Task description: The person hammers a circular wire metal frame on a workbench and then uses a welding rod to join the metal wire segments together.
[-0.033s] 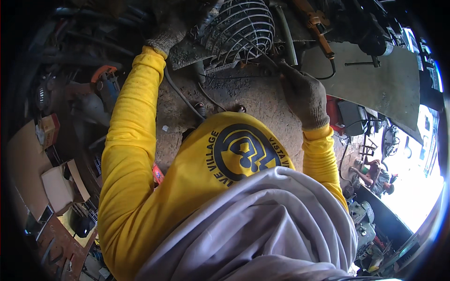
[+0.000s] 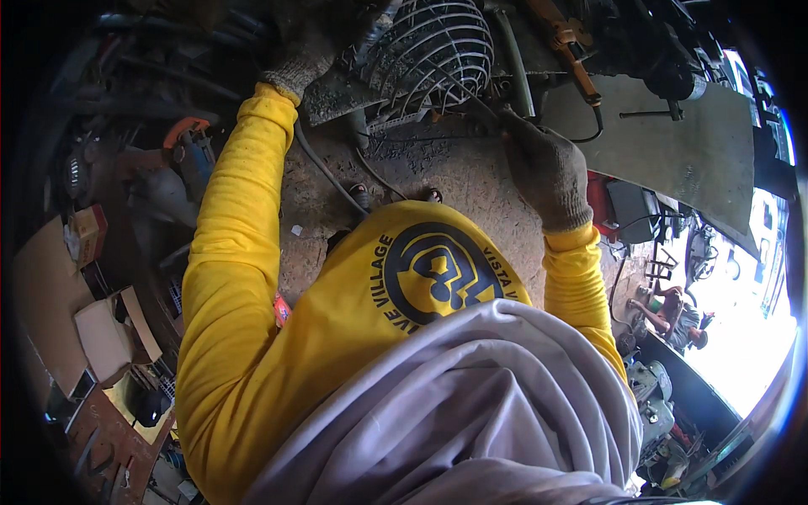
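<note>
My left hand (image 2: 305, 57), in a grey knit glove with a yellow sleeve, reaches up and to the left and closes on the edge of a dirty grey housing (image 2: 341, 94). A domed white wire guard (image 2: 442, 46) sits right beside that housing. My right hand (image 2: 545, 172), also gloved, grips a thin dark rod (image 2: 486, 116) whose tip points into the base of the wire guard. My yellow shirt and grey cloth fill the lower middle of the view.
Black cables (image 2: 326, 175) run down over the rough brown bench top (image 2: 459, 172). An orange-handled tool (image 2: 566, 40) and a grey metal sheet (image 2: 673, 143) lie at the right. An orange and blue power tool (image 2: 190, 147) and cardboard boxes (image 2: 103, 337) are at the left. Another person (image 2: 673, 310) sits at the far right.
</note>
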### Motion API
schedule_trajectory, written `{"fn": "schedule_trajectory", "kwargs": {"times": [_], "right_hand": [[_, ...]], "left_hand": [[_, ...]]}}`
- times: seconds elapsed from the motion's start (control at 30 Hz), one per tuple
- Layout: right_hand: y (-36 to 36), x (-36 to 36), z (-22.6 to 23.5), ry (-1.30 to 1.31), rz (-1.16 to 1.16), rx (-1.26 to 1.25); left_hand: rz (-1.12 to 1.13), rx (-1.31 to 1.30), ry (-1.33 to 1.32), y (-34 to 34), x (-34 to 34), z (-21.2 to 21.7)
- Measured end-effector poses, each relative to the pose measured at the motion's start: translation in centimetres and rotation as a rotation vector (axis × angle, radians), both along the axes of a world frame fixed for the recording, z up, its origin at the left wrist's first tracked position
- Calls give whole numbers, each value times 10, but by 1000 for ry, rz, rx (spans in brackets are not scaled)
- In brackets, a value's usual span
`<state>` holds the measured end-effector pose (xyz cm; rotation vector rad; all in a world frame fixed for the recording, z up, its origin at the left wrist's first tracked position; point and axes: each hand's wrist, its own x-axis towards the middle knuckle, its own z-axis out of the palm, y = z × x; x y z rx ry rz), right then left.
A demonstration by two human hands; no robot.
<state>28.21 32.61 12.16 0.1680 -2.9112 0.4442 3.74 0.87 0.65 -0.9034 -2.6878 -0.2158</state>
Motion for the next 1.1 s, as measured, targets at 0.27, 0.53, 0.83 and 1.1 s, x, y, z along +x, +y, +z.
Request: {"fn": "schedule_trajectory", "kwargs": {"times": [0.27,0.53,0.83,1.1], "right_hand": [[-18,-8,-6,-99,-11,-5],[-13,-11,-28,54,63,-65],[-12,-9,-42,71,44,-131],[-13,-8,-42,76,19,-133]], "left_hand": [[16,22,-27,3,3,4],[31,32,-61,3,5,5],[84,59,-130,6,5,9],[183,427,-320,-22,27,4]]}}
